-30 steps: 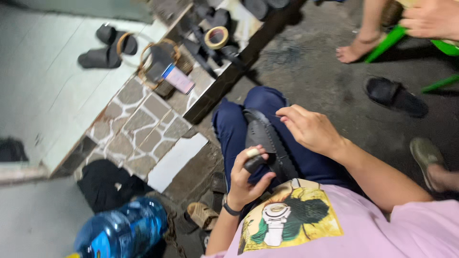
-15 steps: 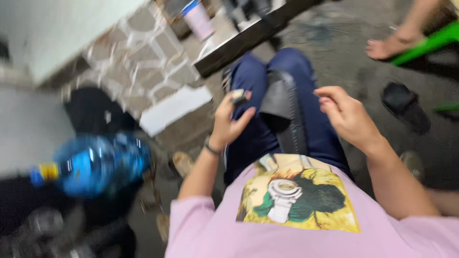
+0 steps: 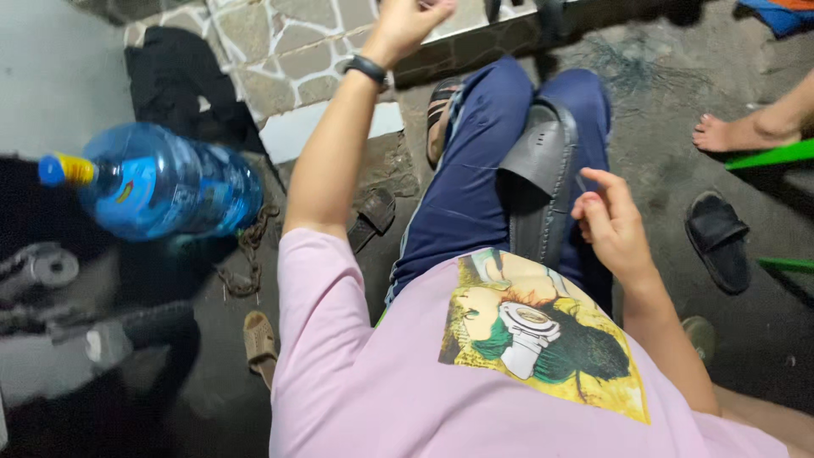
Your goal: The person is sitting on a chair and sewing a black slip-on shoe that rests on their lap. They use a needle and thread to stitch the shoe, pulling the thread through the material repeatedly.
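Note:
My left hand (image 3: 409, 20) reaches up and forward to the top edge of the view, a black band on its wrist. Its fingers are partly cut off, so I cannot tell what it holds. A black rubber sandal (image 3: 539, 166) lies along my lap on blue trousers. My right hand (image 3: 607, 226) hovers at the sandal's right side, fingers loosely apart and holding nothing.
A big blue water bottle (image 3: 170, 185) with a yellow and blue cap lies at the left. A stone-tiled step (image 3: 288, 42), a white board (image 3: 297, 134), a chain (image 3: 246, 265) and a tan sandal (image 3: 259, 343) are nearby. At the right are another person's bare foot (image 3: 736, 132), a black slipper (image 3: 719, 239) and a green chair leg (image 3: 772, 156).
My left hand has left my lap and stretched up toward the step. My right hand has come off the sandal's top to its side. The view has swung left and down.

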